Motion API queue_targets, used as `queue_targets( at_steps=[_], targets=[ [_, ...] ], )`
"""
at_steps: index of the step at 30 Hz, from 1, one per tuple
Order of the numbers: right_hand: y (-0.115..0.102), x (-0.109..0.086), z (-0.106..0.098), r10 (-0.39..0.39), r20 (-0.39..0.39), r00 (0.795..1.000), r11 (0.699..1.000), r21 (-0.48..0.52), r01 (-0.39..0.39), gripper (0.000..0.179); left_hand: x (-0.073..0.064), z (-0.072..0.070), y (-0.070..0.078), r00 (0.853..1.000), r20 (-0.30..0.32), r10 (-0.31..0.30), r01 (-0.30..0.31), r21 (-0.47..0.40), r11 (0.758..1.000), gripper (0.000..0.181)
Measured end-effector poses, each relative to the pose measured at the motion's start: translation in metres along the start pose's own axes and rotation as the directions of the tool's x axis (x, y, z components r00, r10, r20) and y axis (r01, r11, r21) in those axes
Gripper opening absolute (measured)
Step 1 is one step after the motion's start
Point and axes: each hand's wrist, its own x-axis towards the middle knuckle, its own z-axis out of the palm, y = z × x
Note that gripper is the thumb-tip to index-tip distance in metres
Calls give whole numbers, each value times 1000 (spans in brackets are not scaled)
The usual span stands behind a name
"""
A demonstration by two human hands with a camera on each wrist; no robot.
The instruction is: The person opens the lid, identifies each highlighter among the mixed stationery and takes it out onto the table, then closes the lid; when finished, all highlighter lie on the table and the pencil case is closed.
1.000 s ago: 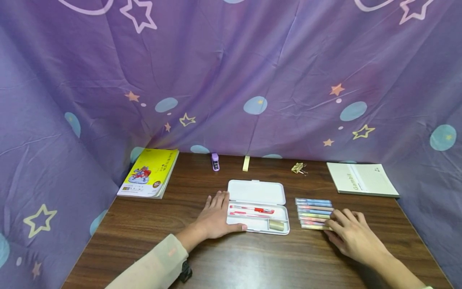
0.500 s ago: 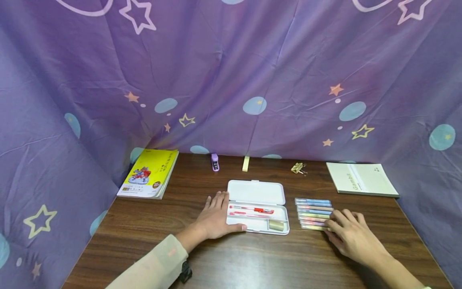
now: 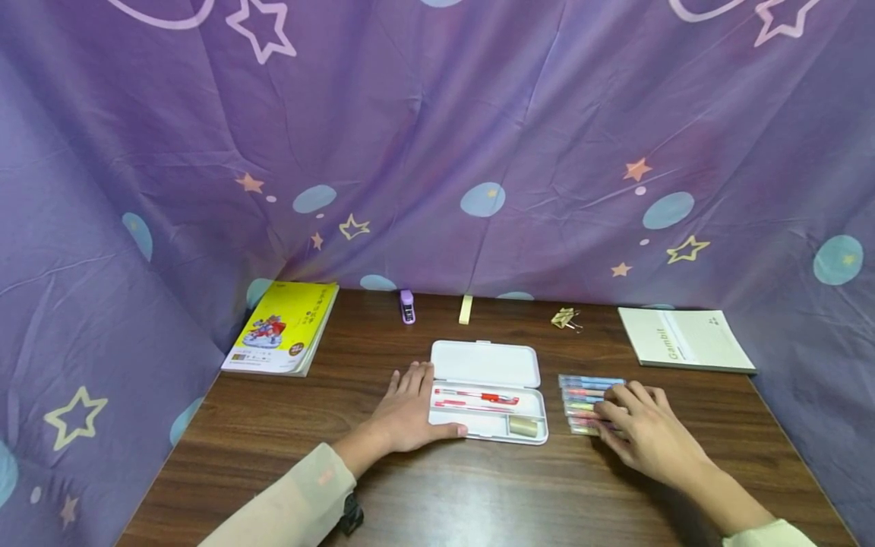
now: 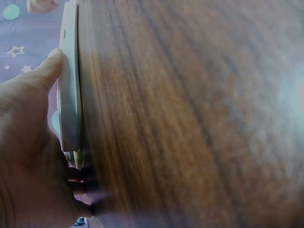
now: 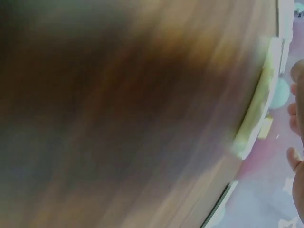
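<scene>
A white pencil case lies opened out, lid back, with two red pens in its long slot and a beige block in the small compartment. My left hand rests at its left side, fingers straight along the edge and thumb on the near rim. The thumb touches the side of the case in the left wrist view. To the right, several coloured markers lie side by side. My right hand is over their right ends, fingers lightly bent; the right wrist view shows its fingertips above the marker row.
Along the back stand a purple stapler, a pale yellow strip and gold binder clips. A yellow book lies at the back left, a pale notebook at the back right. A purple curtain encloses the table.
My right hand has moved left, farther over the markers, covering more of them. The left hand and the pencil case stay in place.
</scene>
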Motion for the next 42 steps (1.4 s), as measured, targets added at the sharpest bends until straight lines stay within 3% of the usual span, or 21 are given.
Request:
queue_targets(
  at_steps=[4,10,18,22,26,31,35,42],
  targets=[
    [-9,26,12,28,18,999,999,32,-29,29,0,1,0,1000,-1,0,0,-2,1000,131],
    [-24,66,34,90,33,995,990,109,-93,44,1,2,1,1000,2,4,-4,-2,1000,132],
    [-35,104,54,217,186,958,945,206,-254,61,0,1,3,1000,5,-3,3,-9,1000,132],
    [-39,113,61,250,248,936,923,231,-308,60,0,0,2,1000,4,-5,5,-9,1000,132],
    [-40,116,69,254,266,930,915,246,-321,62,0,0,2,1000,3,-1,1,-7,1000,132],
    [-39,114,82,249,184,951,912,286,-295,78,3,1,1,1000,-4,-1,1,0,1000,133],
    [-42,119,82,282,142,949,889,335,-314,79,3,2,1,1000,-12,-7,7,1,1000,133],
    [-52,138,61,393,165,905,841,334,-426,64,0,1,4,996,-58,-61,58,-54,997,141]
  ],
)
